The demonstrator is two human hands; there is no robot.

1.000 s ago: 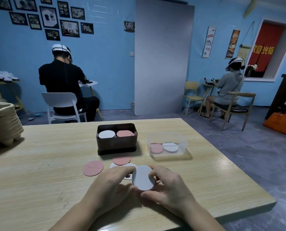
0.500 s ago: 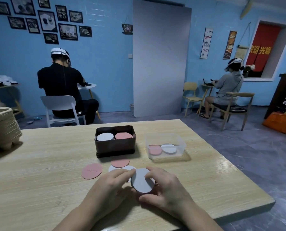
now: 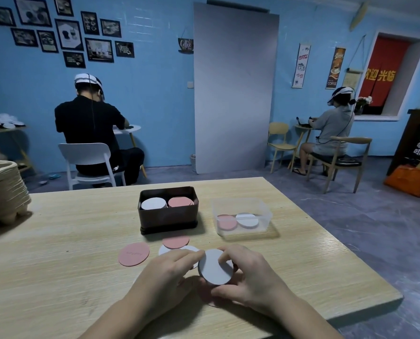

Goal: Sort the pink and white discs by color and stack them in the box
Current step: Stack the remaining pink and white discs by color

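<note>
hands: left hand [image 3: 169,272] and right hand [image 3: 248,277] both pinch the rim of one white disc [image 3: 215,267], tilted just above the bench [image 3: 69,241], probably to check its colour | box [image 3: 168,216]: dark, round-cornered, white stack left, pink stack right | loose: thin matte pink disc [image 3: 133,253] lies flat near the box | clear tub [image 3: 240,216]: two discs inside

A tall grey board [image 3: 236,89] leans against the blue wall. Left of the board, a person in black [image 3: 89,128] sits on a white chair [image 3: 86,157] beneath framed pictures [image 3: 69,33]. Right of it, a person in grey [image 3: 331,128] sits on a wooden chair [image 3: 343,162]. In front of the board stands the pale wooden worktop [image 3: 69,241], with stacked pulp trays [image 3: 1,189] far to the left.
</note>
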